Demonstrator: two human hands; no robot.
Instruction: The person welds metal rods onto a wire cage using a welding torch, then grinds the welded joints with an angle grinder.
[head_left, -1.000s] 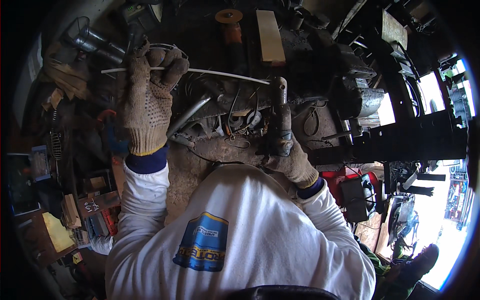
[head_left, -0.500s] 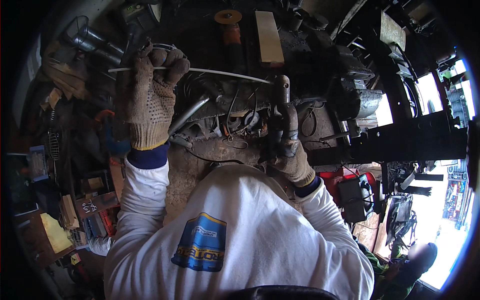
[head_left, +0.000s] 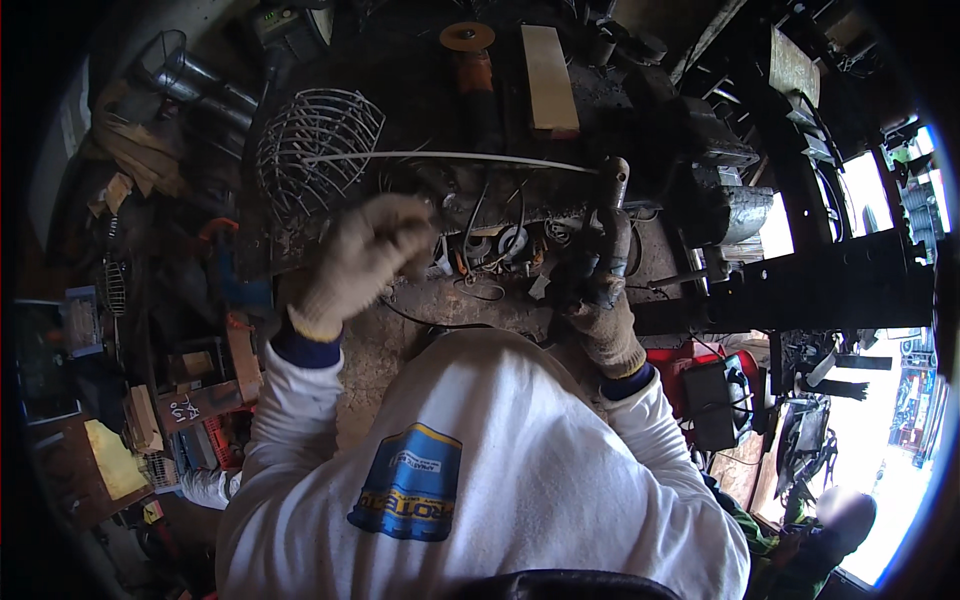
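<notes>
Since the earlier frames, the left hand (head_left: 368,258) has left the rod (head_left: 450,155) and come to its near side, while the rod and the metal pipe (head_left: 613,240) have both shifted to the right. At the left end of the rod, a bundle of bent wires (head_left: 362,112) lies on the worktop (head_left: 415,92). The rod's end passes over this bundle, which perhaps gives it some support, but whether they touch I cannot tell. The left hand is on the near side of the rod, apart from it and blurred; its fingers look curled and nothing is seen in them, though I cannot tell if they are pressed together. Beyond the middle of the rod lies the grinder (head_left: 474,75), with its disc at the far end, maybe so that its body is easy to reach. To its right, also beyond the rod, is a pale plank (head_left: 548,82), probably put there to leave the rod free. The rod's right end meets the top of the metal pipe and is probably caught there, which would explain why it needs no left hand. On the near side of this end, the right hand (head_left: 606,338) appears wrapped around the pipe's lower part, likely to steady it; its fingers are mostly hidden.
</notes>
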